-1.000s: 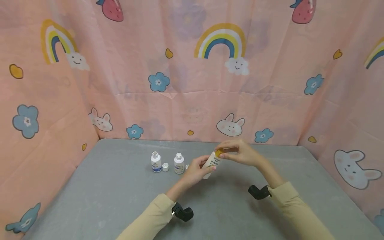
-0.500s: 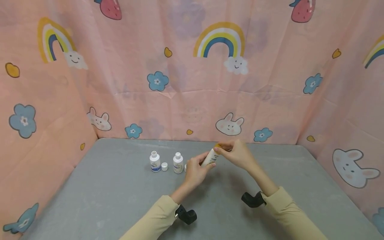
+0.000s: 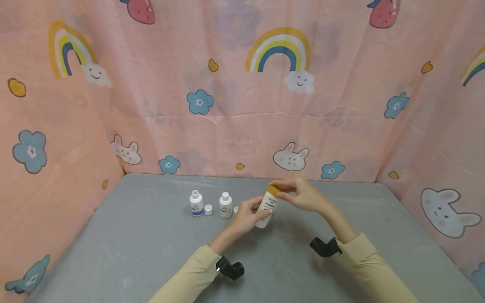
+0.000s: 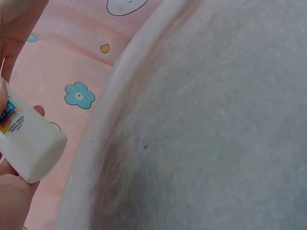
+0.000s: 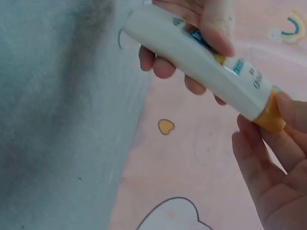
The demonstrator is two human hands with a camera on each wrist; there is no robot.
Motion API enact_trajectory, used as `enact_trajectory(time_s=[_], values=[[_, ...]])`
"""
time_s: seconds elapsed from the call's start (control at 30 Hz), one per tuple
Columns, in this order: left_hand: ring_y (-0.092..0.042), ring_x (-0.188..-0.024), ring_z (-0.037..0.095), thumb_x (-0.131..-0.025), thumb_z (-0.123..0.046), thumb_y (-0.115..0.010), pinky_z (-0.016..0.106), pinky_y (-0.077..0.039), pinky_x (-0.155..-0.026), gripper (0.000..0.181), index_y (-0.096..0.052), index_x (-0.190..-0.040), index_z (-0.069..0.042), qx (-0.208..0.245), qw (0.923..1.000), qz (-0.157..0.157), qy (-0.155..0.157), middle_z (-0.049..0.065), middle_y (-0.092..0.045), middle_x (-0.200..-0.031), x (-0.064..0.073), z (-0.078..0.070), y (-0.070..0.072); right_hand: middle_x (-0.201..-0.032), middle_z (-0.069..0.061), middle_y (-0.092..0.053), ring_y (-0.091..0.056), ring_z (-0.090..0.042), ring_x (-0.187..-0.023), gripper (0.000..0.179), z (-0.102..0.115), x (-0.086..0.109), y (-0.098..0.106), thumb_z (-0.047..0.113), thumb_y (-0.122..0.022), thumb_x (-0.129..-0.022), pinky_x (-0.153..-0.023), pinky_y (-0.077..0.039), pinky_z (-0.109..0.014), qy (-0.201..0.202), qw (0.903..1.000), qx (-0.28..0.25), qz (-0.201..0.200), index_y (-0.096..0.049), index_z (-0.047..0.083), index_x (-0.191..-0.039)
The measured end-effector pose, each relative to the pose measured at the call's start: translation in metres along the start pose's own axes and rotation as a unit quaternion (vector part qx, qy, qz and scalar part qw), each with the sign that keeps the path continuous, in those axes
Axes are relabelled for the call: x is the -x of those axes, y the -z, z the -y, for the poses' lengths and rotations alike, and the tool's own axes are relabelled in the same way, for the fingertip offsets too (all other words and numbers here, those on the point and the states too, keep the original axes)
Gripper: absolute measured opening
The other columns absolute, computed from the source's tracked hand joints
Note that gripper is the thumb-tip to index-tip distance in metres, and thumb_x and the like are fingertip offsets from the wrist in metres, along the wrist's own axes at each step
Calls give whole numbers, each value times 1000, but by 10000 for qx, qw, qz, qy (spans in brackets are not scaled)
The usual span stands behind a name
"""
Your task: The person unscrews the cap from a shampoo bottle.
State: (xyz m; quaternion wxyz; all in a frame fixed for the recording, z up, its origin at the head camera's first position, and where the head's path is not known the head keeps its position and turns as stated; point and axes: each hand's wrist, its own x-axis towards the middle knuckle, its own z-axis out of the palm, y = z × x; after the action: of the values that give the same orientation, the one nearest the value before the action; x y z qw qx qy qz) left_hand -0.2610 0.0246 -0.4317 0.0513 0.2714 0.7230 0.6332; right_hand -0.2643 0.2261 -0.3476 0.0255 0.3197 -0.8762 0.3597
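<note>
A white bottle (image 3: 267, 207) with printed text and an orange-yellow cap (image 3: 273, 190) is held tilted above the grey table. My left hand (image 3: 248, 216) grips its body, thumb across the front and fingers behind. With thumb and fingers my right hand (image 3: 303, 195) pinches the cap, which sits on the bottle's end. In the right wrist view the bottle (image 5: 206, 67) spans between both hands, the cap (image 5: 272, 112) between the right thumb and fingers. The bottle's base (image 4: 43, 153) shows in the left wrist view.
Two small white bottles without caps, the left one (image 3: 196, 203) and the right one (image 3: 225, 205), stand upright on the table (image 3: 144, 235). A white cap (image 3: 208, 210) lies between them; another (image 3: 236, 209) is partly behind my left hand. A patterned pink curtain (image 3: 242, 126) closes the back.
The bottle tipped away and then came back, so its label faces the camera again. My right hand turned about the cap and stays on it; the left hand keeps its grip.
</note>
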Motion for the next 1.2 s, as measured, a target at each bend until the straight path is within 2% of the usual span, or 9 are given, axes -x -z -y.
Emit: enact_trajectory(time_s=[0.1, 0.33, 0.4, 0.47, 0.57, 0.63, 0.83, 1.0, 1.2], values=[[-68, -101, 32, -93, -11, -62, 32, -55, -81, 43, -52, -132, 2, 97, 9999, 86, 62, 23, -69, -112, 0, -2, 1, -121, -15, -66, -66, -26, -103, 37, 1, 1, 3, 13, -63, -93, -88, -54, -43, 134, 9998, 104, 107, -60, 1, -127], [-67, -102, 31, -93, -10, -62, 32, -55, -81, 42, -53, -131, 4, 17, 10000, -82, 25, 24, -67, -115, -1, -2, 0, -126, -8, -64, -60, -22, -106, 39, 6, -1, 6, 17, -65, -91, -89, -52, -45, 269, 9994, 214, 21, -60, 9, -129], [-66, -105, 32, -93, -9, -62, 34, -55, -83, 42, -52, -132, 3, -33, 9999, -131, 64, 22, -66, -119, 1, -6, -1, -126, -8, -64, -59, -23, -103, 38, 10, -2, 7, 20, -65, -92, -85, -51, -41, 79, 9994, 274, -207, -61, 11, -129], [-65, -106, 33, -93, -8, -62, 35, -55, -82, 42, -53, -132, 4, -119, 9997, -227, 3, 23, -65, -120, 3, -15, -2, -121, -7, -65, -57, -21, -95, 34, 16, -4, 7, 23, -64, -93, -76, -51, -35, -300, 9975, 395, -495, -63, 12, -125], [-66, -103, 34, -91, -8, -64, 35, -55, -80, 41, -55, -129, 4, -380, 9980, -489, -82, 22, -67, -117, 7, -30, -4, -108, -6, -68, -52, -18, -78, 27, 25, -8, 5, 29, -61, -95, -58, -46, -29, -888, 9899, 768, -792, -69, 13, -115], [-67, -99, 35, -89, -7, -66, 34, -56, -77, 40, -58, -125, 6, -570, 9958, -693, -196, 23, -68, -112, 9, -39, -6, -100, -7, -68, -52, -17, -69, 27, 30, -10, 2, 32, -58, -95, -52, -43, -28, -1155, 9845, 997, -864, -71, 12, -108], [-68, -96, 33, -85, -5, -70, 35, -56, -77, 39, -61, -122, 6, -791, 9914, -995, -306, 23, -69, -109, 11, -46, -9, -89, -8, -70, -58, -16, -68, 26, 35, -14, -7, 33, -61, -93, -56, -48, -26, -1552, 9756, 1102, -1091, -72, 9, -95], [-68, -95, 32, -85, -6, -71, 30, -55, -75, 39, -62, -121, 4, -786, 9906, -1068, -345, 21, -70, -108, 11, -41, -6, -93, -9, -71, -62, -18, -74, 24, 35, -14, -8, 29, -65, -91, -60, -52, -28, -1501, 9796, 935, -958, -73, 7, -97], [-68, -95, 33, -86, -6, -69, 37, -56, -76, 39, -61, -122, 5, -683, 9929, -907, -358, 23, -69, -110, 12, -36, -2, -99, -8, -71, -66, -20, -84, 19, 30, -13, -4, 25, -65, -91, -69, -56, -33, -1078, 9899, 682, -625, -73, 10, -101]])
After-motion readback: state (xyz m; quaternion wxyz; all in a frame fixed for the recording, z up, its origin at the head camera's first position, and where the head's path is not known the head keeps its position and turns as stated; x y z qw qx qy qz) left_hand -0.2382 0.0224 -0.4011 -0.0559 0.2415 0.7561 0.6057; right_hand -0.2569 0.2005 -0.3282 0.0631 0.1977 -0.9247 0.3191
